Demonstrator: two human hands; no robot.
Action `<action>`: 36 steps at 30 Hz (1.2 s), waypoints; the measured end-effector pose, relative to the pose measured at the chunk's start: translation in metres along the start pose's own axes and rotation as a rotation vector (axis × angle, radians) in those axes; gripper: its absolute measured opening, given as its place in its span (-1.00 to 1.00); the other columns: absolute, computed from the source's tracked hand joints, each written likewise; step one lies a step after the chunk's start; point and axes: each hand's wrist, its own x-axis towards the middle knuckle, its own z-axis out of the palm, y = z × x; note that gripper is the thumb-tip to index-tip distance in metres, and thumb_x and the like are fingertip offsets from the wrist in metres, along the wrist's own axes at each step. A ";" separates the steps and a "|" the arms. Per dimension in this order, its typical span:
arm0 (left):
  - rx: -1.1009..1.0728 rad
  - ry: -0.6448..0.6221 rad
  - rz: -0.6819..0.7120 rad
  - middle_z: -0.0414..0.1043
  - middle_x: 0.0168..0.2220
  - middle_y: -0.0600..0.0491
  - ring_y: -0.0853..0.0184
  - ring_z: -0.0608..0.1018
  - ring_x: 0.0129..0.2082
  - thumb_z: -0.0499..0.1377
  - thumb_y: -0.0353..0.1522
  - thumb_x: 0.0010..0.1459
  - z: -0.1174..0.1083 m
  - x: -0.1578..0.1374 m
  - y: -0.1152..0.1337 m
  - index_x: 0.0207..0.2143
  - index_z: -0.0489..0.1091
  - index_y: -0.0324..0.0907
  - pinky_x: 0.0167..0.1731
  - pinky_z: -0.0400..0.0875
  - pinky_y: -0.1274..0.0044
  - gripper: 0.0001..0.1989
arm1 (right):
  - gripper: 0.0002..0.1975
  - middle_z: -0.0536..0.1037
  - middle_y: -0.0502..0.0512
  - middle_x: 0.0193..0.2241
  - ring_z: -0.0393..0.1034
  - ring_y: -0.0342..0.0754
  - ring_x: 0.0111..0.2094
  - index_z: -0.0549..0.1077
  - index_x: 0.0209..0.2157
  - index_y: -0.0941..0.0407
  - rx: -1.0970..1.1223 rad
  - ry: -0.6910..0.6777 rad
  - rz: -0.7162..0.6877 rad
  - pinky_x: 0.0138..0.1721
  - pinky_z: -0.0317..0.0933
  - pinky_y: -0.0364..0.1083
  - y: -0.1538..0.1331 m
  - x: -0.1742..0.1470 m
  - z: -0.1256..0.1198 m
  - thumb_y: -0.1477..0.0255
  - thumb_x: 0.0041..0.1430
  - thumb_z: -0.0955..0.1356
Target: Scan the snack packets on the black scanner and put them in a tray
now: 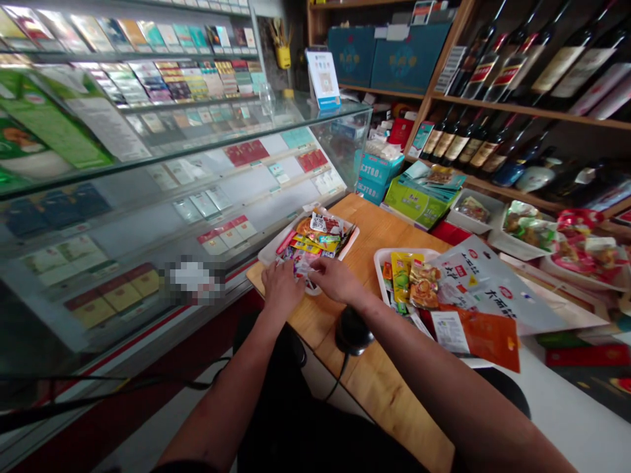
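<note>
My left hand (283, 286) is over the near left part of a white tray (269, 253) heaped with small snack packets (305, 244). Its fingers are curled down, and their tips are partly hidden among the wrappers. From the right, my right hand (336, 279) reaches to the same near edge, thumb and fingers pinched on a small shiny packet (304, 264) lying between the two hands. A brown-and-white packet (327, 224) with a square code rests on top of the heap, beyond my fingers. What my left fingers grip, if anything, I cannot make out.
A second white tray (380, 263) of packets stands right on the wooden table (365, 226), with large grey pouches (493, 282) and an orange pouch (493, 338) over it. A black round device (352, 332) with a cable sits nearby. The glass display case (231, 197) borders the left.
</note>
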 end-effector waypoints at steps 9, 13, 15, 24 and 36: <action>0.014 0.060 -0.082 0.48 -0.06 -0.25 -0.09 0.35 0.14 0.07 -0.28 0.22 0.005 0.024 -0.004 -0.02 0.42 -0.26 0.19 -0.05 -0.01 -0.65 | -0.75 0.46 0.02 -0.56 0.23 -0.18 -0.53 0.50 -0.46 0.19 0.093 -0.089 0.099 -0.48 -0.03 -0.15 -0.003 0.040 0.034 0.35 0.20 0.30; 0.043 0.070 -0.113 0.52 -0.16 -0.21 -0.03 0.45 0.00 0.10 -0.34 0.16 0.001 0.031 -0.009 -0.13 0.47 -0.23 0.17 -0.01 0.05 -0.73 | -0.69 0.46 0.02 -0.56 0.21 -0.19 -0.53 0.50 -0.47 0.19 0.077 -0.094 0.098 -0.48 -0.03 -0.15 0.002 0.042 0.039 0.28 0.22 0.31; 0.058 0.079 -0.129 0.53 -0.21 -0.18 0.01 0.47 -0.04 0.08 -0.35 0.17 -0.002 0.032 -0.011 -0.17 0.50 -0.22 0.18 0.00 0.09 -0.75 | -0.68 0.44 0.01 -0.57 0.22 -0.19 -0.53 0.49 -0.49 0.18 0.065 -0.088 0.106 -0.47 -0.04 -0.15 0.003 0.041 0.039 0.26 0.22 0.31; -0.036 0.153 -0.237 0.55 -0.25 -0.17 0.07 0.55 -0.21 0.03 -0.28 0.25 -0.027 0.022 -0.019 -0.13 0.51 -0.21 -0.14 0.30 0.31 -0.68 | -0.78 0.42 -0.02 -0.57 0.24 -0.20 -0.51 0.44 -0.52 0.18 0.101 -0.077 0.132 -0.47 -0.03 -0.17 0.002 0.035 0.036 0.39 0.17 0.31; -0.864 0.263 -0.211 0.52 -0.39 0.06 0.33 0.52 -0.40 0.21 -0.26 0.11 -0.068 -0.004 -0.022 -0.23 0.52 -0.20 -0.35 0.36 0.54 -0.77 | -0.73 0.59 0.10 -0.21 0.46 -0.08 -0.24 0.52 -0.15 0.17 0.263 0.197 0.181 -0.26 0.27 -0.15 0.006 0.014 0.010 0.30 0.16 0.39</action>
